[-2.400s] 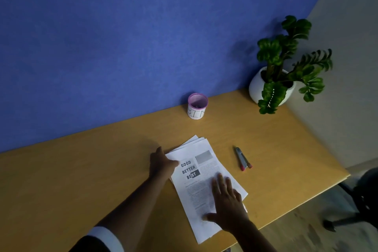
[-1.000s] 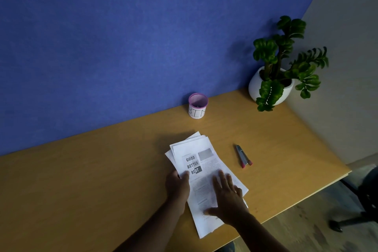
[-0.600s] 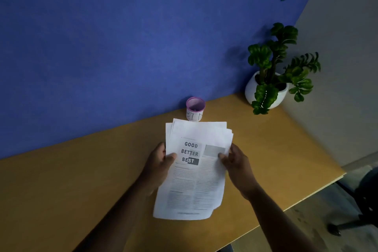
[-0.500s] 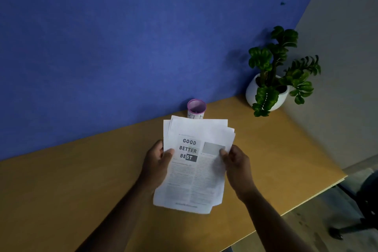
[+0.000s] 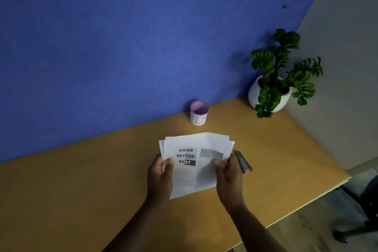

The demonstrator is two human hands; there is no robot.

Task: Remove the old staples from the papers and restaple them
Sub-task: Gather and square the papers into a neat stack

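A stack of white printed papers (image 5: 196,149), its top sheet reading "GOOD BETTER BEST", is held up above the wooden desk (image 5: 81,180). My left hand (image 5: 160,178) grips the stack's left edge with the thumb on the front. My right hand (image 5: 229,178) grips the right edge the same way. The sheets fan slightly at the top. A small grey stapler with a red tip (image 5: 243,162) lies on the desk just right of my right hand. No staple is visible on the papers.
A small purple-rimmed white cup marked "BIN" (image 5: 199,113) stands at the blue wall (image 5: 122,37). A green plant in a white pot (image 5: 272,86) sits in the desk's far right corner. The desk's right edge (image 5: 306,204) drops to the floor, with a chair base (image 5: 364,206) beyond.
The papers lay flat on the desk under both hands; both hands have since picked them up and hold them upright by the side edges. The stapler has not moved.
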